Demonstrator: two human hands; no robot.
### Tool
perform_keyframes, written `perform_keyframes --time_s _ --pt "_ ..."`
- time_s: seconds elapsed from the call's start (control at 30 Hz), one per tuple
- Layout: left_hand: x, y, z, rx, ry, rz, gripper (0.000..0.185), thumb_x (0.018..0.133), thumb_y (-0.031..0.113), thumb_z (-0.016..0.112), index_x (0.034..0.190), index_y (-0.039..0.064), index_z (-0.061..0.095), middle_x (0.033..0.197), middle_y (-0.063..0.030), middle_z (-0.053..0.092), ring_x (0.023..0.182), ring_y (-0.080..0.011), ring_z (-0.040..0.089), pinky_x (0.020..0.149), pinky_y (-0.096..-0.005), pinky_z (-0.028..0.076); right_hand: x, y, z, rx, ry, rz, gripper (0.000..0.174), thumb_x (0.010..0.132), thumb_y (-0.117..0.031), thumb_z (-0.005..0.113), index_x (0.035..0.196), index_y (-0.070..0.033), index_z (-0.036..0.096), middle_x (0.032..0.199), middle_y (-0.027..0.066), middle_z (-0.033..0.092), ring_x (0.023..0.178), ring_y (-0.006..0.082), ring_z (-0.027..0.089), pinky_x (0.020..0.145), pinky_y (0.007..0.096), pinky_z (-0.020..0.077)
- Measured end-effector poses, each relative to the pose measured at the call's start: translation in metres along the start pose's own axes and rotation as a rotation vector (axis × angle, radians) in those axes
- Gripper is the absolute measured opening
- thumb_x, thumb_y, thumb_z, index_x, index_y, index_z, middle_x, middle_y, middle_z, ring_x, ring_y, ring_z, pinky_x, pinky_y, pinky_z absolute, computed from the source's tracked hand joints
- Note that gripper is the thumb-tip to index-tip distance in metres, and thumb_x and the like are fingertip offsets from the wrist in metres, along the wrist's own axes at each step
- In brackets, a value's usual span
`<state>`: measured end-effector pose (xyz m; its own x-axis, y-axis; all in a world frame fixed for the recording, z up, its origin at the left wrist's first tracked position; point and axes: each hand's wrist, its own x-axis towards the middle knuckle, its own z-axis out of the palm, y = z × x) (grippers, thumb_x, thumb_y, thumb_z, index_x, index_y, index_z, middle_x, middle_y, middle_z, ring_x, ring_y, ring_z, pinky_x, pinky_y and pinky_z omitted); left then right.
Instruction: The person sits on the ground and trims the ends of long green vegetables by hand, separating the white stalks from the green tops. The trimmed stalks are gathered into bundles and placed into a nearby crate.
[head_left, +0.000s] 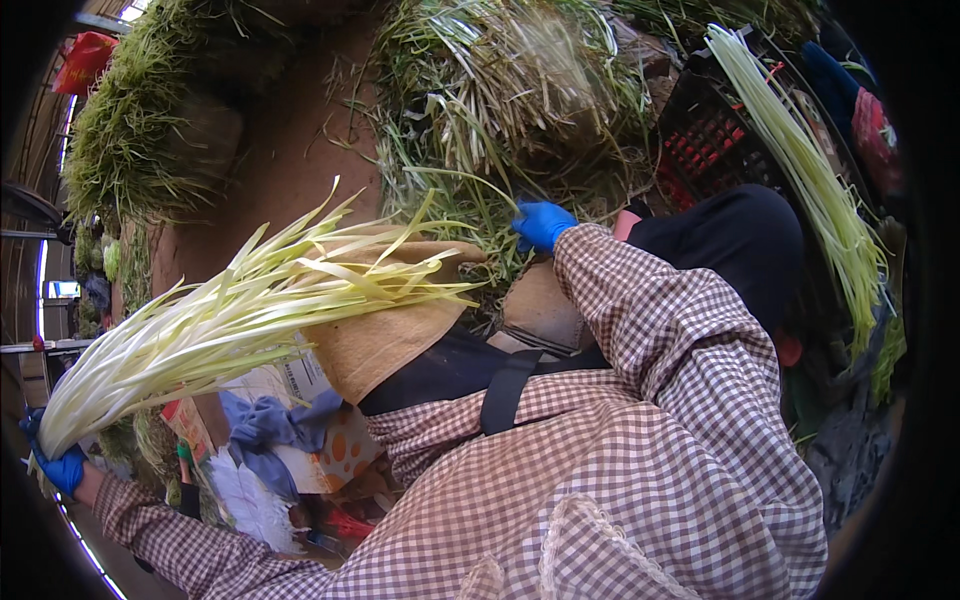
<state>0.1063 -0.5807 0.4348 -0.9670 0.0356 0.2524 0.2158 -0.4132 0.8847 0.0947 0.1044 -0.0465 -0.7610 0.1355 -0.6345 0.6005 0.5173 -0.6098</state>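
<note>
At the far left, my left hand, in a blue glove, grips a thick bunch of pale yellow leafy stalks, which look like blanched chives, by its white ends. The bunch's leafy tips fan to the right above a tan cloth over my leg. My right hand, also blue-gloved, is closed around the end of one thin pale green leaf. Beyond that hand lies a large heap of unsorted stalks with whitish stems and green and dried leaves.
A long bunch of trimmed stalks rests across a black plastic crate at right. Another leafy heap stands at upper left beside the brown floor. Lower left are a blue cloth, a printed carton and another person's arm.
</note>
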Motion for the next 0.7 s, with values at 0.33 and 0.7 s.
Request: perform_keyframes --time_s 0.33,0.7 --pt "-0.001 -0.008 0.014 0.070 0.022 0.073 0.025 0.083 0.010 0.049 0.104 -0.004 0.051 0.094 -0.0143 0.058 0.088 -0.0216 0.054 0.087 -0.0347 0.039 -0.052 -0.056 0.055 -0.121 -0.046 -0.709 0.028 0.077 -0.034 0.050 0.103 -0.027 0.057 0.089 0.0077 0.061 0.080 0.0269 0.058 0.074 0.0358 0.0445" --pt "-0.001 -0.006 0.021 0.130 0.018 0.149 0.025 0.087 0.010 0.043 0.107 -0.004 0.049 0.100 -0.0132 0.055 0.094 -0.0208 0.050 0.092 -0.0346 0.033 -0.061 -0.058 0.058 -0.090 -0.040 -0.816 0.031 0.083 -0.027 0.043 0.110 -0.014 0.050 0.101 0.0127 0.056 0.089 0.0281 0.055 0.076 0.0342 0.0444"
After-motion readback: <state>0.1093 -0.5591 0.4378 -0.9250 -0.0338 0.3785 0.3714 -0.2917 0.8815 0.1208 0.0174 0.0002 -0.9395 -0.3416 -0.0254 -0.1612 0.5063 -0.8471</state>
